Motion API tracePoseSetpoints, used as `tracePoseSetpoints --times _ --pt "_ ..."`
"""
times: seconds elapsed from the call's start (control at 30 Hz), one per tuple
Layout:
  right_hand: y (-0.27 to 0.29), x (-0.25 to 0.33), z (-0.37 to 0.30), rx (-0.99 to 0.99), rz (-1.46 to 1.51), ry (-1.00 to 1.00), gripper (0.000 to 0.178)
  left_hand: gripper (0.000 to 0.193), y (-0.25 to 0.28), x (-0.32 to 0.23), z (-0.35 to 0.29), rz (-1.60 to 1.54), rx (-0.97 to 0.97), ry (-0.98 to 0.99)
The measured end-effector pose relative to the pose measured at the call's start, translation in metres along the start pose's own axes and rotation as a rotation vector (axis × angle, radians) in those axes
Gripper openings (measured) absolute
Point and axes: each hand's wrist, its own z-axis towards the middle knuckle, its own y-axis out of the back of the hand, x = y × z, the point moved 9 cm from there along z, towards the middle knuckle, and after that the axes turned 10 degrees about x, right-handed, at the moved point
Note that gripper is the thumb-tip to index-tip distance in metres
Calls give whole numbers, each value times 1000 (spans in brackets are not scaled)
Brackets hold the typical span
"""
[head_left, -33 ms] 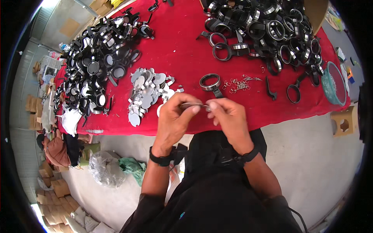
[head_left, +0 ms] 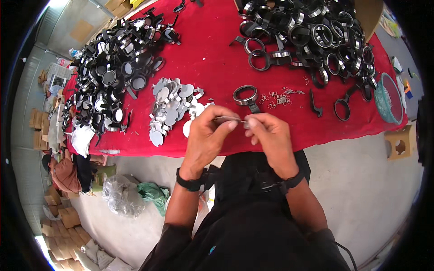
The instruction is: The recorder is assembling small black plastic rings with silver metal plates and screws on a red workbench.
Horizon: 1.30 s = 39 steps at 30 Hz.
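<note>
Thumb and fingers of my left hand (head_left: 203, 137) pinch a thin metal disc (head_left: 226, 118), seen nearly edge-on in front of my body. My right hand (head_left: 275, 142) is closed at the disc's right end, pinching a small shiny metal clip (head_left: 247, 125) mostly hidden by the fingertips. Just beyond my hands lies a black-handled ring (head_left: 254, 108) with a silver band. Small loose metal clips (head_left: 280, 99) are scattered to its right. Left of my left hand is a heap of grey metal discs (head_left: 171, 116) with bent tabs.
Black ring parts fill a large pile (head_left: 298, 34) at the far right. Another pile of black parts with discs (head_left: 108, 79) covers the left. A black hooked piece (head_left: 315, 106) and a green basket (head_left: 384, 101) are at right. Someone (head_left: 66, 175) sits at far left.
Both my hands have shifted slightly right together, still gripping the disc and clip. The things on the table stay in place.
</note>
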Motion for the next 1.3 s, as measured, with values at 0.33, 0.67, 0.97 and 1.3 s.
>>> tracePoseSetpoints --times 0.33,0.67,0.97,1.3 --pt "58 35 26 -279 -210 159 23 61 7 3 37 588 -231 -1" --pt "8 46 49 -374 -996 378 17 67 -7 80 60 178 -122 78" --pt "3 46 38 -389 -1036 431 14 49 -15 80 56 71 -210 51" --pt "-3 53 30 -359 -1136 448 10 40 -16 78 55 147 -217 29"
